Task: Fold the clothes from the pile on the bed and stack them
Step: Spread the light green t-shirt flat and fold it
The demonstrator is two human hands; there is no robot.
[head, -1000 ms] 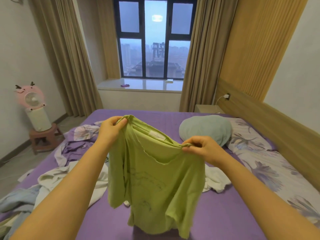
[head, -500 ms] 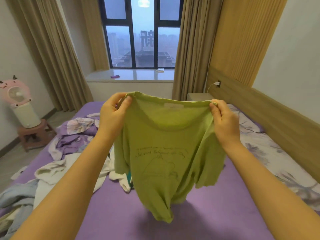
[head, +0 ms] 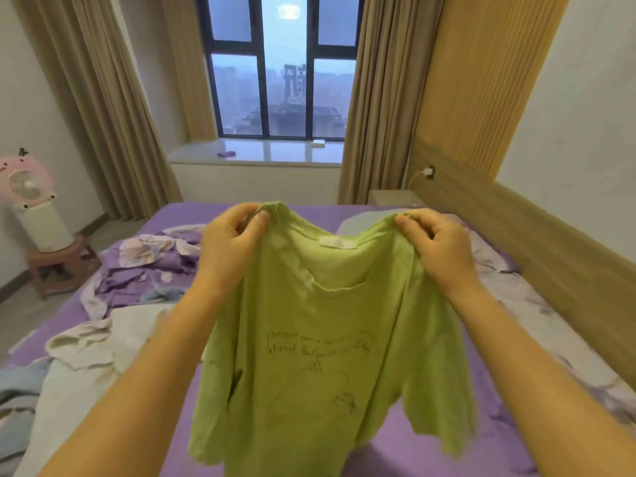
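A: Where was the green T-shirt (head: 327, 339) held?

B: Above the bed (head: 430, 452), pinched at its shoulders by the left hand (head: 230, 249) and right hand (head: 440, 249).

A: And the pile (head: 113, 304)?

B: It was seen at nine o'clock.

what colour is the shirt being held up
Light green t-shirt with dark line print, seen in the head view.

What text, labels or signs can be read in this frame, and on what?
Green t-shirt, held up by the left hand and right hand: dark handwritten-style lines, too blurred to read.
White neck label: no legible print.
Sign on the building outside the window: large character, not readable.
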